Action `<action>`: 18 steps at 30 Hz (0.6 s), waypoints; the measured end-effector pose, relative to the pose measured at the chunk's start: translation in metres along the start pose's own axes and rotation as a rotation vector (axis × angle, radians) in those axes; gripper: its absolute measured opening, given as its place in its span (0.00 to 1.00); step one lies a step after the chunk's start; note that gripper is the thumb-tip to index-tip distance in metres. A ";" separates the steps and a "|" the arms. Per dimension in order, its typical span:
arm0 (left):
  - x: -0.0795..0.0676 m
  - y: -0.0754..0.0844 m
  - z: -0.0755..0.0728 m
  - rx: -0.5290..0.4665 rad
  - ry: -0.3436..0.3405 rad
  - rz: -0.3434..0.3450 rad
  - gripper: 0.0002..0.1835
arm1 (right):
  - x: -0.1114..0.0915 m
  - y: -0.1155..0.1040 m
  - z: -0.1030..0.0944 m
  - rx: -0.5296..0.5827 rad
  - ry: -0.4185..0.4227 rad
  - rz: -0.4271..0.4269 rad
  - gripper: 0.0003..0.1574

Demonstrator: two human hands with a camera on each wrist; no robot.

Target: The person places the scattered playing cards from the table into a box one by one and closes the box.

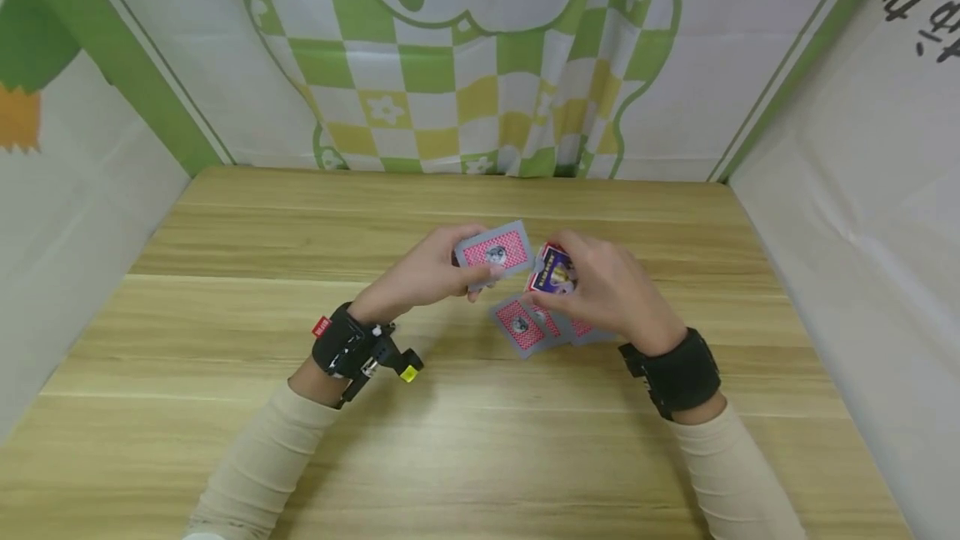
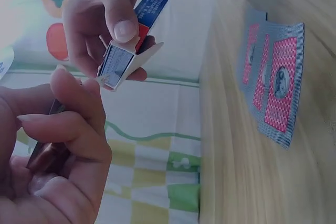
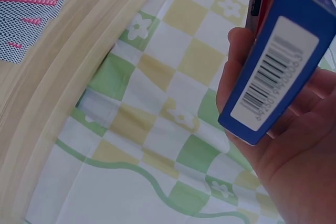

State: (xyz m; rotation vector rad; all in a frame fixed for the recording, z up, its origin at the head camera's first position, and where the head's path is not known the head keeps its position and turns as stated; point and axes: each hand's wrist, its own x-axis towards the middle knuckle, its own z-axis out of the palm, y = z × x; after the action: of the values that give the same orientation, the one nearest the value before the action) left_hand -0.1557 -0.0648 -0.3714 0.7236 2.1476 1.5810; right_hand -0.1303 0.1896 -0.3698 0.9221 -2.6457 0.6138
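Note:
My left hand (image 1: 431,269) grips playing cards (image 1: 498,248), thumb over the red-patterned back with its grey border; how many it holds cannot be told. Just to the right, my right hand (image 1: 611,286) holds a blue and red card box (image 1: 553,271) between thumb and fingers. In the left wrist view the box's end faces the left hand with a flap (image 2: 151,55) up, and card edges (image 2: 117,66) show inside. A barcode (image 3: 275,72) marks the box's other end in the right wrist view. Beneath the right hand, overlapping cards (image 1: 521,325) lie back up on the table.
The wooden table (image 1: 480,440) reaches back to a green, yellow and white checked curtain (image 1: 480,98). White cloth walls (image 1: 847,157) stand on both sides. Each wrist wears a black strap (image 1: 682,373), the left one with a camera mount.

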 end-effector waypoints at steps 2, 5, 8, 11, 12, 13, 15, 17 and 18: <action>0.000 0.000 0.000 -0.028 -0.014 -0.019 0.15 | 0.000 0.000 0.000 0.001 0.004 -0.004 0.39; -0.001 0.001 -0.001 -0.046 -0.032 -0.036 0.14 | 0.000 0.000 0.000 0.006 0.008 -0.009 0.39; -0.001 0.001 0.000 -0.036 -0.051 -0.044 0.15 | 0.000 0.000 0.000 0.011 0.011 -0.009 0.39; -0.001 0.001 0.002 -0.043 -0.103 -0.040 0.15 | 0.001 -0.001 0.000 0.017 0.008 -0.027 0.40; -0.001 0.000 0.002 -0.047 -0.122 -0.035 0.16 | 0.001 -0.002 0.001 0.017 0.003 -0.037 0.40; -0.001 -0.001 0.003 -0.050 -0.145 -0.029 0.15 | 0.001 -0.002 0.001 0.020 -0.002 -0.046 0.40; 0.000 -0.002 0.004 -0.073 -0.185 -0.028 0.16 | 0.001 -0.004 0.002 0.031 -0.012 -0.063 0.41; 0.000 -0.003 0.003 -0.083 -0.208 -0.034 0.16 | 0.001 -0.004 0.002 0.044 -0.020 -0.072 0.41; 0.000 -0.004 0.003 -0.087 -0.214 -0.040 0.16 | 0.001 -0.005 0.002 0.043 -0.018 -0.072 0.41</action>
State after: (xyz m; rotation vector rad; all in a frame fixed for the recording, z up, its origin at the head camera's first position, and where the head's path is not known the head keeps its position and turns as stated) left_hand -0.1546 -0.0638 -0.3758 0.7791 1.9168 1.4930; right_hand -0.1282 0.1848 -0.3699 1.0356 -2.6114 0.6507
